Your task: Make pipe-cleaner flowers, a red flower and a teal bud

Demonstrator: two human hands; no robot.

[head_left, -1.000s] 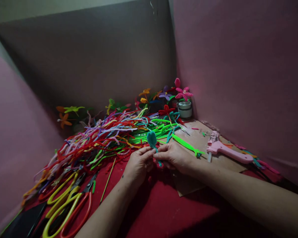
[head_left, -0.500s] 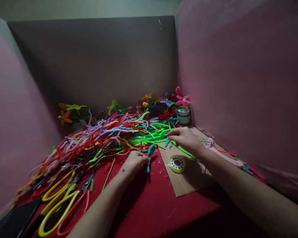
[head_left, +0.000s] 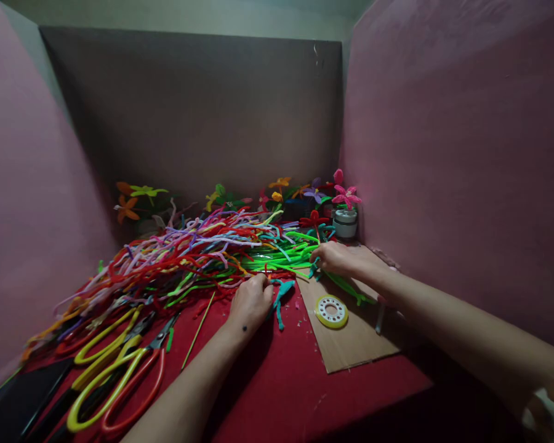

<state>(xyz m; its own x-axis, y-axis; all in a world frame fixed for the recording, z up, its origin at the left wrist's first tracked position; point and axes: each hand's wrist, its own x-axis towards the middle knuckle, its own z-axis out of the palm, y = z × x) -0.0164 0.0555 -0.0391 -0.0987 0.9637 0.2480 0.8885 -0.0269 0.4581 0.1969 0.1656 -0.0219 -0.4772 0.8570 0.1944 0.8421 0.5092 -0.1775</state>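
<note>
My left hand is closed over the red cloth, its fingertips at a teal pipe-cleaner leaf with thin stems hanging down to the right. Above the back edge of the cardboard, my right hand has its fingers pinched at a small teal pipe-cleaner piece. Part of that piece is hidden by the fingers. A bright green pipe-cleaner piece lies just under the right wrist. On the cardboard rests a yellow-rimmed roll of tape.
A big heap of coloured pipe cleaners spreads across the back and left. Yellow-handled scissors and red-handled scissors lie front left, by a black flat object. A pink flower in a small pot stands back right, near the walls.
The teal leaf at my left hand has tipped from upright to leaning right. My right fingers have come down onto the small teal piece. The view has shifted slightly.
</note>
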